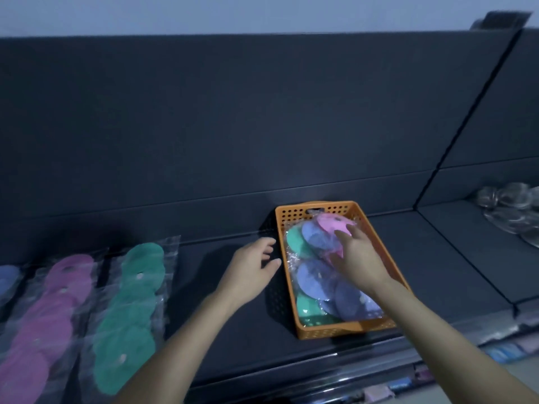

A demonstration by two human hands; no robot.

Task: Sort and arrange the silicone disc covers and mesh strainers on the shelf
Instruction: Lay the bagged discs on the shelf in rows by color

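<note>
Right of centre on the dark shelf (423, 258), wrapped silicone discs (318, 275) fill an orange basket (315, 206). R hand (360, 259) lies on the top pink pack (331, 224), fingers spread; can't tell if it grips. L hand (250, 268) is just beside the basket's left wall, loosely curled, holding nothing. Green (131, 310), pink (49, 316) & blue (7, 279) rows lie at left; mesh strainers (513, 208) far right.
</note>
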